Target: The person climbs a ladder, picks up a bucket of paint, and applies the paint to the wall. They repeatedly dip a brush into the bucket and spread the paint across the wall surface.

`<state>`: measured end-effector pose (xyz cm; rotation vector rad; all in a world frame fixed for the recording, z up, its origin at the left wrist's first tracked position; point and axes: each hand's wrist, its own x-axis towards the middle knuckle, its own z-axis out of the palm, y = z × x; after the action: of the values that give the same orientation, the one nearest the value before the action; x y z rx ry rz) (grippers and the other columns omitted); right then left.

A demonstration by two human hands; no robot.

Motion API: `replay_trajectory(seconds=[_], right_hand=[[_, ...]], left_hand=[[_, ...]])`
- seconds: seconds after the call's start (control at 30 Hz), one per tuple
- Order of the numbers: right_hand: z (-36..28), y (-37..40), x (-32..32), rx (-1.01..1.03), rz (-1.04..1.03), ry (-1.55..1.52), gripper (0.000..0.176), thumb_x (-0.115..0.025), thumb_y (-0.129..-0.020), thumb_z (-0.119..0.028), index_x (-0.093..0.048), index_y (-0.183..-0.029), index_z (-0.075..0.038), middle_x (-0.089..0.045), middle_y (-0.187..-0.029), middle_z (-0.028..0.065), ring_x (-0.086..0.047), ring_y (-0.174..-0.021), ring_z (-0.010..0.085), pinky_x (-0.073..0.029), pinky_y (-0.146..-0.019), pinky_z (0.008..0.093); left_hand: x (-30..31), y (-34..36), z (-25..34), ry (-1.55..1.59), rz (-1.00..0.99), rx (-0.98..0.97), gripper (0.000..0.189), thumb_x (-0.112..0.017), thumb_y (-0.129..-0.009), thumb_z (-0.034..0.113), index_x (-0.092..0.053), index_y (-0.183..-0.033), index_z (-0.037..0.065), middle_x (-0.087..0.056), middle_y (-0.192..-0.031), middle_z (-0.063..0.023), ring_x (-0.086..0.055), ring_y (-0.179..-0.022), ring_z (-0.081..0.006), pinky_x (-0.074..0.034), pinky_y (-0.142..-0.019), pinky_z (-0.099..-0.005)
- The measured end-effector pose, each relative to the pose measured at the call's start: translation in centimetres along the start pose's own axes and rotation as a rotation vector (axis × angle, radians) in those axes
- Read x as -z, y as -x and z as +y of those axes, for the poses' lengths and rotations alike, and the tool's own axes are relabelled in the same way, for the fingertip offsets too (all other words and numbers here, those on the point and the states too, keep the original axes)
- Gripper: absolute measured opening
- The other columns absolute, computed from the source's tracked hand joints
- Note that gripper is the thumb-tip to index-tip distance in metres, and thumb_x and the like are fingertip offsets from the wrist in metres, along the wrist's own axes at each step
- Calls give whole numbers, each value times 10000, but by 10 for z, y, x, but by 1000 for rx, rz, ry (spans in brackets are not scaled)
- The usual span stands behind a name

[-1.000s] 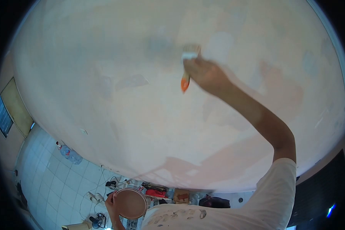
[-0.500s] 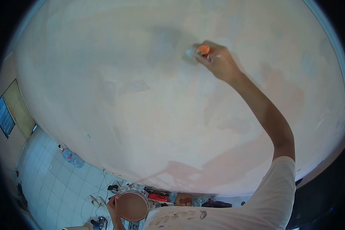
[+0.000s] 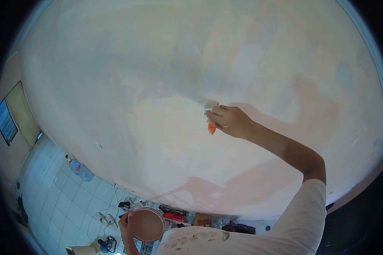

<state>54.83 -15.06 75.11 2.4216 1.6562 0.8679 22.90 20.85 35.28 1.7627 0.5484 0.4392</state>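
My right hand (image 3: 229,121) grips a paintbrush (image 3: 210,117) with an orange handle tip and presses its bristles against the pale pinkish wall (image 3: 166,63). The arm reaches up from the lower right in a white sleeve. Low in the view, my left hand (image 3: 125,223) holds a round bucket (image 3: 145,224) filled with pinkish paint by its rim.
Below the wall lies a white tiled floor (image 3: 55,191) with a clear water bottle (image 3: 78,169), cables, shoes and red clutter along the wall's base (image 3: 174,214). A window and a yellowish door panel (image 3: 19,114) are at the left.
My right hand has swept the brush down the wall from high up to mid-height, and the handle now points downward. The bucket has stayed in my left hand.
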Motion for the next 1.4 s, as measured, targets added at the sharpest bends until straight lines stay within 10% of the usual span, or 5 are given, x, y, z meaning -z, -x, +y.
replay_trajectory(seconds=[0.27,0.63,0.87,1.33,1.4], right_hand=[[50,-63,15,-628,279,-777,175,-732,-931,-171,-719,-1019,-20,-665,-872,89,-605,-683,210,-494,-635,323],[26,-45,-17,200,256,457,408,-738,-800,-36,-652,-1196,-79,-612,-972,26,-623,-889,220,-523,-650,337],[33,-52,-37,-309,356,-675,102,-673,-961,-92,-667,-928,5,-685,-876,99,-612,-747,153,-494,-689,296],[-3,-22,-58,91,75,160,238,-692,-851,-142,-683,-1086,-104,-640,-960,32,-634,-700,239,-522,-618,347],[-33,-5,-72,28,11,42,169,-696,-866,-152,-687,-1025,-95,-643,-941,38,-635,-711,248,-523,-635,352]], left_hand=[[0,-3,-13,15,3,6,369,-596,-1001,257,-708,-1159,-57,-738,-931,-119,-636,-814,-139,-499,-713,-292],[-1,1,0,21,-10,70,357,-584,-1010,236,-701,-1177,-58,-738,-948,-117,-644,-843,-145,-505,-744,-289],[-3,-1,-10,63,-1,10,352,-591,-1007,234,-703,-1170,-56,-748,-988,-144,-672,-893,-170,-524,-790,-304],[-4,0,-3,59,16,47,356,-595,-1011,249,-704,-1184,-43,-743,-1000,-122,-653,-879,-151,-508,-777,-284],[-1,-11,-28,-317,140,-508,356,-600,-1008,255,-706,-1185,-35,-747,-982,-125,-668,-868,-179,-521,-774,-313]])
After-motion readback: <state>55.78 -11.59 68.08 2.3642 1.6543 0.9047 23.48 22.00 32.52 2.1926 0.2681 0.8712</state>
